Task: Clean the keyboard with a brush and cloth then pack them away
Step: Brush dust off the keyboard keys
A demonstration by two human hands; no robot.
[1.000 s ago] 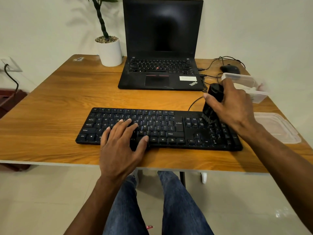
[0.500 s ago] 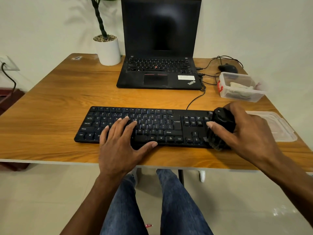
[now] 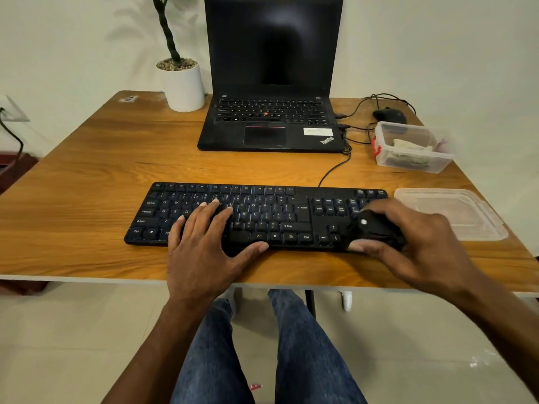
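A black keyboard (image 3: pixel 262 214) lies near the front edge of the wooden table (image 3: pixel 87 182). My left hand (image 3: pixel 204 246) rests flat on its left half, fingers straight on the keys. My right hand (image 3: pixel 414 243) grips a black brush (image 3: pixel 372 228) and holds it down on the keyboard's right end, over the number pad. A clear plastic box (image 3: pixel 411 147) at the back right holds a pale cloth (image 3: pixel 411 145). The box's lid (image 3: pixel 455 211) lies flat just right of the keyboard.
An open black laptop (image 3: pixel 271 83) stands behind the keyboard, with cables and a black mouse (image 3: pixel 389 115) to its right. A white plant pot (image 3: pixel 182 83) sits at the back left. My legs in jeans show under the table edge.
My right hand has carried the brush from above the keyboard's right end down onto the number pad, towards the front. My left hand has stayed on the keys.
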